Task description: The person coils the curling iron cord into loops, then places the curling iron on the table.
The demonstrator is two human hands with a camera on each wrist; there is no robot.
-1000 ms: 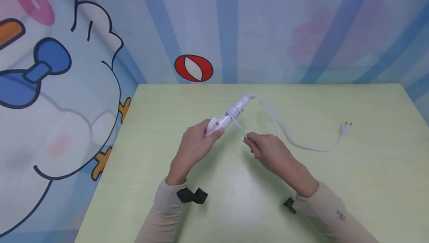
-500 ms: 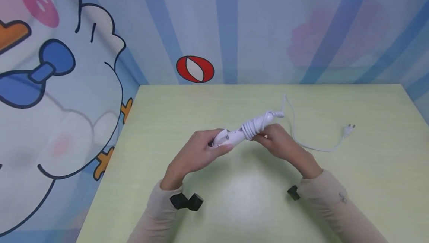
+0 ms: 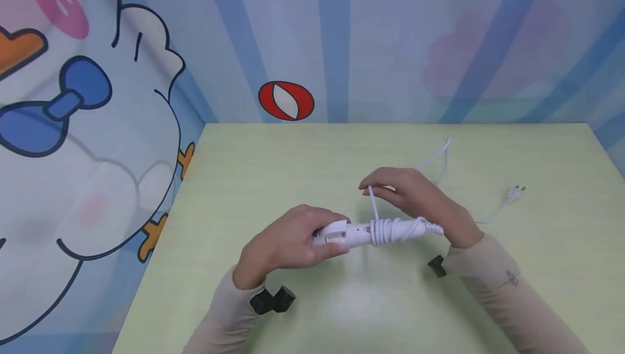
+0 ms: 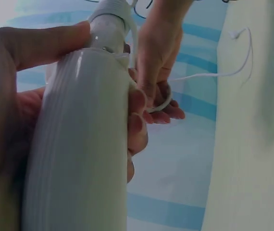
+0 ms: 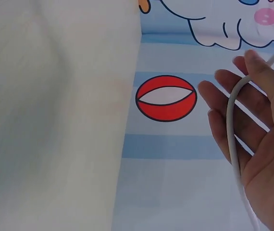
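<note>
My left hand (image 3: 293, 240) grips a white hand-held appliance (image 3: 358, 235) by its wider left part, thumb on the near side. Its ridged body (image 4: 79, 144) fills much of the left wrist view. Several turns of white power cord (image 3: 383, 232) circle the narrower shaft, whose tip points right. Beyond the shaft, my right hand (image 3: 415, 191) pinches the cord, which runs taut from the coils up to the fingertips. In the right wrist view, the cord (image 5: 230, 120) passes between thumb and index finger and down across the palm.
A loop of the cord's free length (image 3: 445, 150) lies behind the right hand. The two-pin plug (image 3: 514, 194) rests on the right of the pale green table (image 3: 234, 169). A cartoon-printed wall (image 3: 390, 45) borders the table at the back and left.
The appliance has come nearer and swung from a diagonal to nearly level. My right hand has gone under it and up to its far side with the cord. The free cord has shifted right.
</note>
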